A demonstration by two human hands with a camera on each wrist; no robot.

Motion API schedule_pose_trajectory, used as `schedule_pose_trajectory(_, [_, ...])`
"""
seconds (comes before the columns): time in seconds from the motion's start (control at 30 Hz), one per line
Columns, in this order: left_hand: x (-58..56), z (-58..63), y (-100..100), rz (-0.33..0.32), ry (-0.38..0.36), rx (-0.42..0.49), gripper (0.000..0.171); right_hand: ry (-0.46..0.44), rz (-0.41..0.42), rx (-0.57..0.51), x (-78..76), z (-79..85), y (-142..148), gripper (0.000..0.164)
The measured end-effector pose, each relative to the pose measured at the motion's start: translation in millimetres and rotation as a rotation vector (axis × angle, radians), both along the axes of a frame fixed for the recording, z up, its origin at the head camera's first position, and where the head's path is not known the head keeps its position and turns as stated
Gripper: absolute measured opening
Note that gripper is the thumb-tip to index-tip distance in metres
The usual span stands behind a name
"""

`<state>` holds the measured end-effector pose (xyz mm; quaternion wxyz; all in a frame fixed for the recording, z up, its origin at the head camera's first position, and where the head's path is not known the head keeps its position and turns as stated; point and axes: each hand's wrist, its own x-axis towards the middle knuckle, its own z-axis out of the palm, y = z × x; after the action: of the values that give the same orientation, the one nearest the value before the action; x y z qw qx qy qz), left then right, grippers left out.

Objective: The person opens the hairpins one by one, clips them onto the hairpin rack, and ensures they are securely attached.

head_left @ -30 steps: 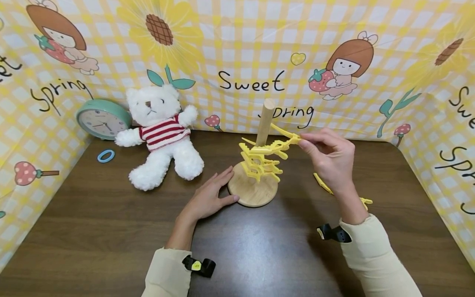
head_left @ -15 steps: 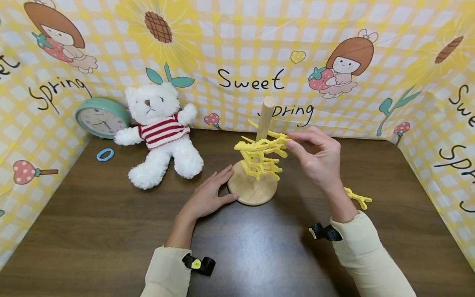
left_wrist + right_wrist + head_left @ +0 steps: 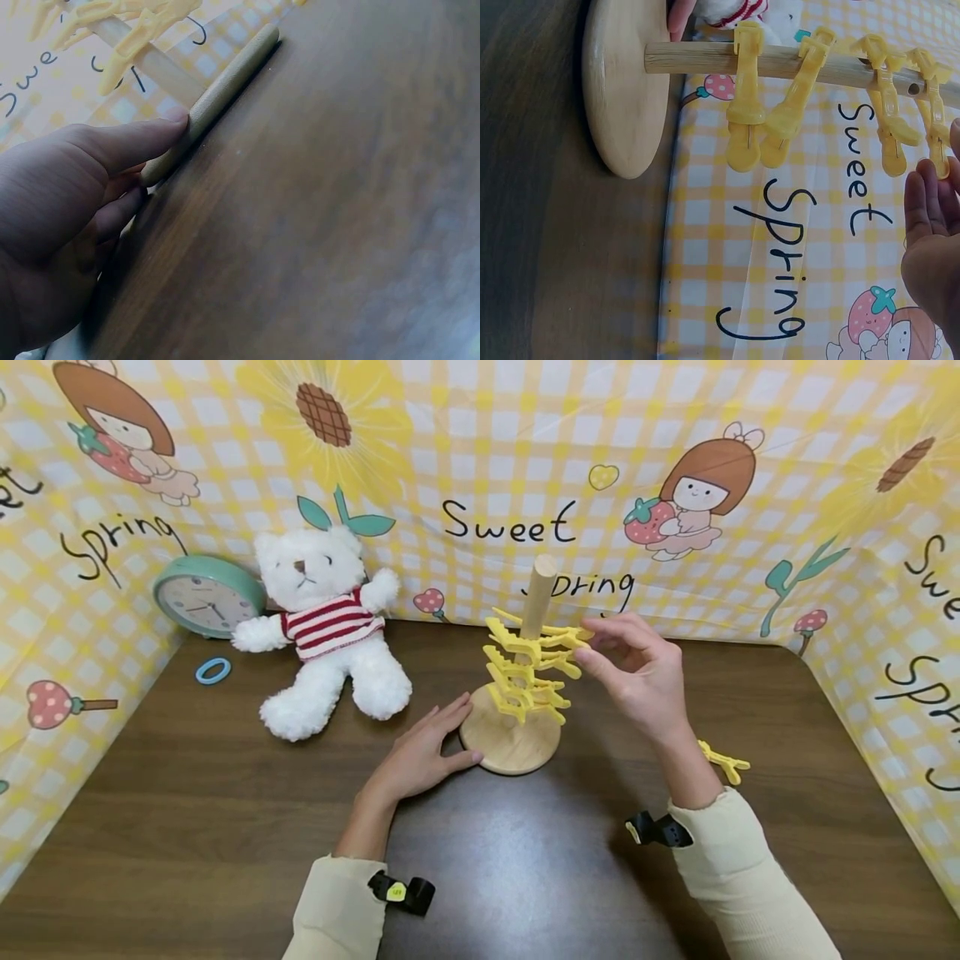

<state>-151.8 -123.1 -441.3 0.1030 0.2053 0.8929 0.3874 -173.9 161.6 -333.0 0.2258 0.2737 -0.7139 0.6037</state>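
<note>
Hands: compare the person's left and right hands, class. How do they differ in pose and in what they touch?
The left hand lies flat on the table, fingers against the wooden base; the right hand is raised beside the post. Left fingers lie straight; right fingers are loosely spread by the top yellow clip. Both hold nothing.

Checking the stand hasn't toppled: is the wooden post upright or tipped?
Upright: the wooden post rises from its round base, lying flat on the table.
</note>
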Motion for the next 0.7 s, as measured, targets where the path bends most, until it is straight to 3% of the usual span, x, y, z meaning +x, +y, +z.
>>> schedule_pose_trajectory(0.23, [-0.2,-0.5,0,0.0,0.0,0.001,0.078,-0.046,-0.015,0.013,0.6,0.2,2,0.034])
schedule_pose_trajectory(0.7, [-0.2,-0.8,0,0.0,0.004,-0.004,0.078,-0.071,0.038,-0.033,5.2,-1.6,17,0.038])
